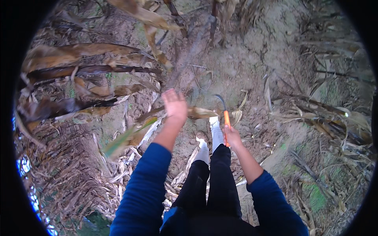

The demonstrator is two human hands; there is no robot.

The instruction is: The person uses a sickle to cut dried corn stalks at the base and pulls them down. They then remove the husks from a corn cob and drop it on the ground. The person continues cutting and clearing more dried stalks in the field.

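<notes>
My right hand (pixel 232 136) is closed round the orange handle of a sickle (pixel 226 119), whose thin curved blade points up and to the left over bare soil. My left hand (pixel 174 104) is blurred, its fingers stretched away from me and apart from the sickle. Under or beside it runs a dry corn leaf (pixel 202 112); whether the hand touches it I cannot tell. A partly green leaf (pixel 130 138) lies left of my left forearm. Both my feet, in whitish boots (pixel 216 132), stand on the soil below the hands.
Brown, dry corn stalks (pixel 94 70) with leaves reach in from the left. Upright stalks (pixel 213 25) stand at the top. A heap of dry stalks and leaves (pixel 330 118) lies at the right, and husks (pixel 121 174) litter the ground near my legs.
</notes>
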